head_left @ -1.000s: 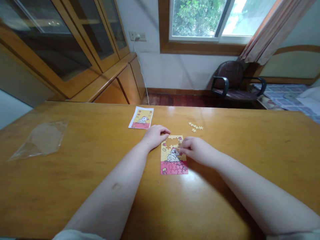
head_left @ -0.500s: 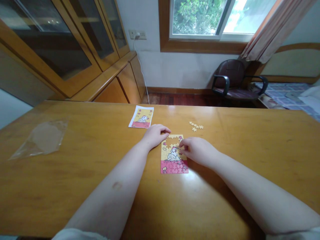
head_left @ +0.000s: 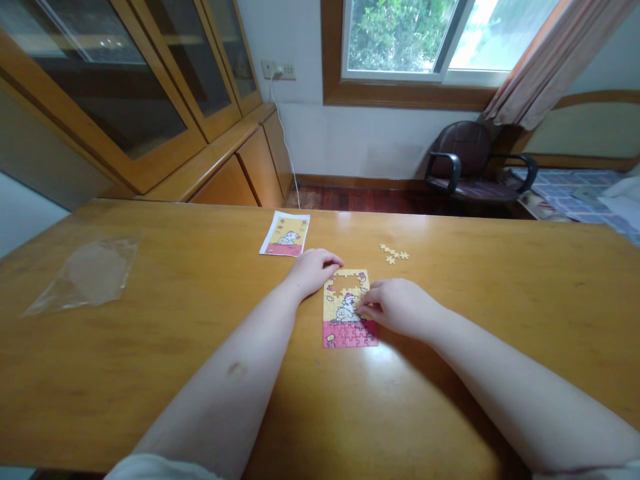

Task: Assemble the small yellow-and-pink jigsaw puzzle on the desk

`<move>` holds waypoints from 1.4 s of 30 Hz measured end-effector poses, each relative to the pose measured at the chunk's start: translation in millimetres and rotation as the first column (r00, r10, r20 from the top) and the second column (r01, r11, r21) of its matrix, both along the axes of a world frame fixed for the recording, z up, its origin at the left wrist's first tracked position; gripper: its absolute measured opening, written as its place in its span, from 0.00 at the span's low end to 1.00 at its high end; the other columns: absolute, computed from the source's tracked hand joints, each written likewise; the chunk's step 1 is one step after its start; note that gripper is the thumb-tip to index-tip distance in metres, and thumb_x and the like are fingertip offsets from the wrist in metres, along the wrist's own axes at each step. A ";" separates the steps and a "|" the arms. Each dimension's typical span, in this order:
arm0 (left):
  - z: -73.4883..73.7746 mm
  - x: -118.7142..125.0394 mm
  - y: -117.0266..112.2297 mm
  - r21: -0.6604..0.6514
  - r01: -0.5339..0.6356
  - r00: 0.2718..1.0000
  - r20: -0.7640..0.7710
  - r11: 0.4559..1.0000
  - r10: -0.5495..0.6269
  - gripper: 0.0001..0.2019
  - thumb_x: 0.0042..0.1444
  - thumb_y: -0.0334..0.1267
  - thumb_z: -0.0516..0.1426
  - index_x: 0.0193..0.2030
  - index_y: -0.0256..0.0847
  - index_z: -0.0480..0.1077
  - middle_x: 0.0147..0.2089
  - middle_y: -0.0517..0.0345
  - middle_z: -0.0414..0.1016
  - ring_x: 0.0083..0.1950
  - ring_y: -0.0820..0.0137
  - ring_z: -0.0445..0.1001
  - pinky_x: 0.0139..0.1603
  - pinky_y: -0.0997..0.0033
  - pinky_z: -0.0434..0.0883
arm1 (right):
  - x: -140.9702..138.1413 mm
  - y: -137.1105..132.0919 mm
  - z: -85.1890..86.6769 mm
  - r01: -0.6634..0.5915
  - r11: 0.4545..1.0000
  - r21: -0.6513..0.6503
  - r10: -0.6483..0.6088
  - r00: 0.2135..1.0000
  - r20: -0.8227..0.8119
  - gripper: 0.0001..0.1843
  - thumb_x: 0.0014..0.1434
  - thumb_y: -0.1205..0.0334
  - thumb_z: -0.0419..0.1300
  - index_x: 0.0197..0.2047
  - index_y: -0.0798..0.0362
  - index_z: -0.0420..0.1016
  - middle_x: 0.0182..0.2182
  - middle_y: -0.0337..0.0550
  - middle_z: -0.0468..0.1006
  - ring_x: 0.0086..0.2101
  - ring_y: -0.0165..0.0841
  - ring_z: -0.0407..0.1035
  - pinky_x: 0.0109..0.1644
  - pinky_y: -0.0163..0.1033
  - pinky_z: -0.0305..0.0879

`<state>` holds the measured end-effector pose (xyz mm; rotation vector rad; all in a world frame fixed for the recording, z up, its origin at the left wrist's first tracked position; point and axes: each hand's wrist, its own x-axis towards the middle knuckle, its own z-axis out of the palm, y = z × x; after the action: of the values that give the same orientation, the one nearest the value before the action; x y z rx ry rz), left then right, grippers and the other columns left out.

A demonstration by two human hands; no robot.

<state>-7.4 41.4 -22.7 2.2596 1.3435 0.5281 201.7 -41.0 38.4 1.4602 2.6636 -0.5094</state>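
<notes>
A jigsaw puzzle lies flat on the table, showing a white cartoon animal on yellow above a pink band. A gap shows near its top, with the wood visible through it. At its upper left edge rests my left hand, fingers stretched toward the border and holding nothing that I can see. My right hand is over the puzzle's right edge, thumb and fingers bent together near the animal. Whatever is between those fingertips is hidden. Several loose puzzle pieces lie beyond my right hand.
A printed picture of the same design lies behind my left hand. On the left of the table is a clear plastic bag. Past the far edge stand a dark armchair and a wooden cabinet.
My right hand has slid slightly down along the puzzle's right edge, uncovering more of the upper right border. My left hand stays in place. The camera view has shifted slightly.
</notes>
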 end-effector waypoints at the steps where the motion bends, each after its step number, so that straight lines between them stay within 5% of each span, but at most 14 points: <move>1: -0.4 -0.2 -0.1 0.002 0.001 1.000 0.003 1.000 -0.001 0.10 0.56 0.37 0.56 0.40 0.46 0.78 0.43 0.59 0.80 0.47 0.65 0.74 0.52 0.63 0.69 | 0.5 -0.6 1.7 -0.040 0.999 0.002 0.040 0.999 0.023 0.17 0.63 0.55 0.53 0.34 0.49 0.81 0.33 0.43 0.79 0.32 0.33 0.71 0.33 0.34 0.57; 6: -1.7 -0.9 -0.4 0.012 -0.002 1.000 0.009 1.000 0.002 0.09 0.54 0.36 0.57 0.39 0.46 0.79 0.41 0.59 0.80 0.45 0.65 0.74 0.49 0.64 0.69 | 0.5 -0.9 2.8 -0.117 0.993 0.021 0.115 0.990 0.085 0.17 0.64 0.57 0.51 0.35 0.50 0.81 0.32 0.43 0.79 0.31 0.32 0.70 0.32 0.34 0.54; 17: -0.7 0.6 -0.8 0.010 -0.005 1.000 -0.013 1.000 0.005 0.08 0.54 0.37 0.58 0.38 0.46 0.79 0.39 0.60 0.80 0.43 0.65 0.74 0.47 0.64 0.69 | -4.4 1.8 -15.8 -0.057 0.997 0.058 0.052 0.995 0.080 0.22 0.67 0.49 0.46 0.57 0.46 0.72 0.40 0.48 0.80 0.37 0.38 0.75 0.38 0.36 0.62; 42: -2.4 0.9 -0.3 0.032 -0.005 1.000 -0.020 0.999 0.005 0.09 0.54 0.37 0.57 0.38 0.45 0.79 0.39 0.60 0.80 0.43 0.66 0.74 0.49 0.65 0.69 | -27.5 -0.1 -26.3 -0.016 0.987 0.158 0.012 1.000 0.023 0.24 0.67 0.47 0.48 0.54 0.53 0.73 0.40 0.51 0.77 0.42 0.40 0.71 0.47 0.42 0.61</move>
<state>-6.5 41.1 -25.0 2.2939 1.3601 0.5338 174.2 -41.1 12.1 1.4747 2.7510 -0.2847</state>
